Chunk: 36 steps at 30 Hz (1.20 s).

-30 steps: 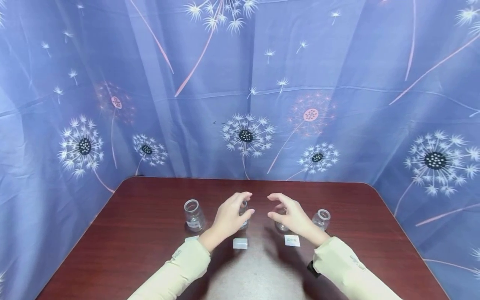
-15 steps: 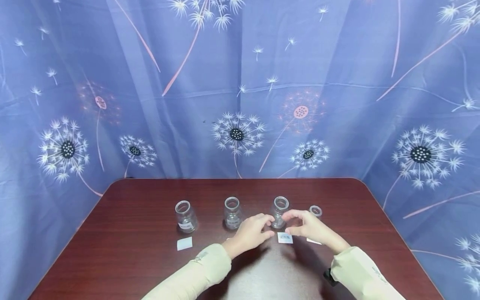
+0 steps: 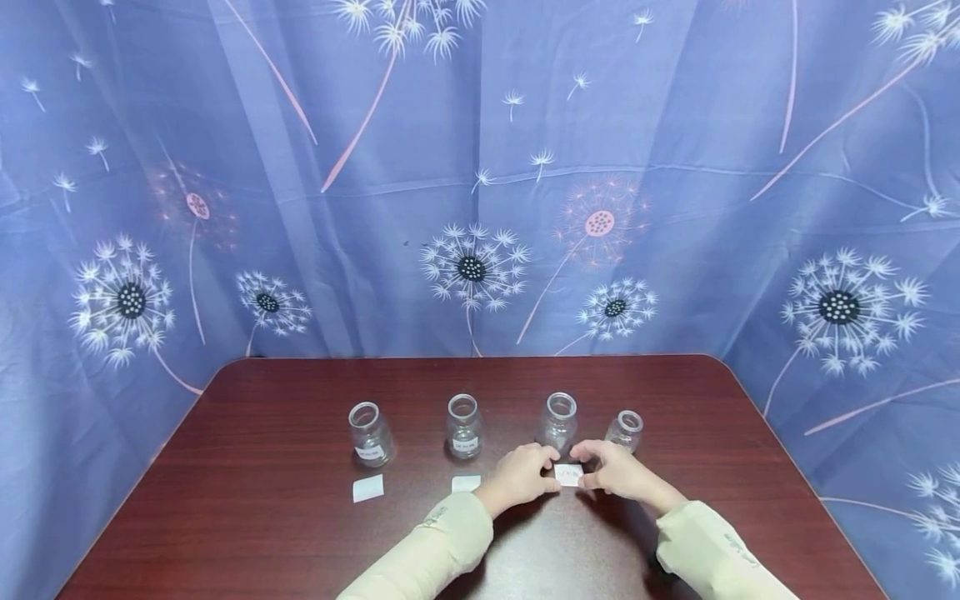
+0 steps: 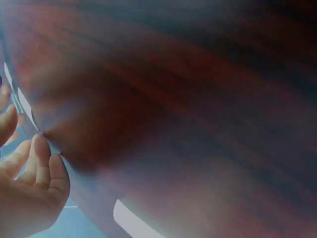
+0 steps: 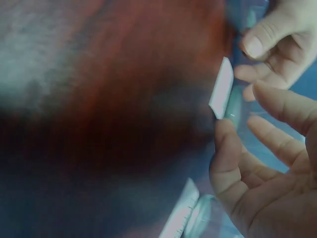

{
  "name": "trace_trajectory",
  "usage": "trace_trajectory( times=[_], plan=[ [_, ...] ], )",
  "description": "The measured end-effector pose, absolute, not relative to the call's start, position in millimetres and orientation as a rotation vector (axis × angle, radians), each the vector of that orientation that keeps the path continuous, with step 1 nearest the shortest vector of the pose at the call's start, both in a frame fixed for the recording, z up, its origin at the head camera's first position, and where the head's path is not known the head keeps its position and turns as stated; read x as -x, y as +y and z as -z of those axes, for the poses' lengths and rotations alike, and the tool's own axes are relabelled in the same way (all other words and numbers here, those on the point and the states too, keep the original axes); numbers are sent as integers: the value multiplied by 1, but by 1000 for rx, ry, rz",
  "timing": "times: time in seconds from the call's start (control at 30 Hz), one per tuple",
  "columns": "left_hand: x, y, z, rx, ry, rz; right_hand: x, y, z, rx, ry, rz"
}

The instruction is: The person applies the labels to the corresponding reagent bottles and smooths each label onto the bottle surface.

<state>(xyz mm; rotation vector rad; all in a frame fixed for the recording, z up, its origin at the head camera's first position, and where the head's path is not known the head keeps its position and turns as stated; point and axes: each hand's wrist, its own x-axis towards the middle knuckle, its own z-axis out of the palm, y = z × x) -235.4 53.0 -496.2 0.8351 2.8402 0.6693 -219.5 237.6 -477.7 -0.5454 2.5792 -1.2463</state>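
A small white card (image 3: 568, 475) with faint print lies on the table between my two hands. My left hand (image 3: 521, 477) is at its left edge, fingers bent and spread, thumb tip close to the card's lower corner. From the other side my right hand (image 3: 618, 473) has its thumb right at the right edge, fingers curved toward the bottle behind. That clear glass bottle (image 3: 558, 417) stands upright, its lower part overlapped by the fingertips. The right wrist view shows the card (image 5: 222, 89) between both hands, with a gap between my right thumb and fingers.
Two more open glass bottles, a left one (image 3: 371, 437) and a middle one (image 3: 464, 427), bear white labels. Another bottle (image 3: 626, 427) stands behind my right hand. White cards lie before the left bottle (image 3: 368, 488) and the middle one (image 3: 466, 483). A blue dandelion-print curtain (image 3: 405, 250) surrounds the dark-red table (image 3: 225, 500).
Both hands have come down from around the middle bottles toward me, to either side of the card. The left hand has shifted right. The view has turned slightly right.
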Motion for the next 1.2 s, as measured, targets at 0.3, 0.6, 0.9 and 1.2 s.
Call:
trace_trajectory(
  times=[0.3,0.6,0.9,1.2],
  plan=[
    [232,60,500,-772,2924,-625,217,230,492,579,2959,933],
    [229,66,503,-719,2998,-590,218,227,495,554,3036,788],
    [230,67,503,-698,3007,-573,218,227,495,577,3045,762],
    [230,69,503,-706,2989,-553,219,226,494,609,3026,762]
  ],
)
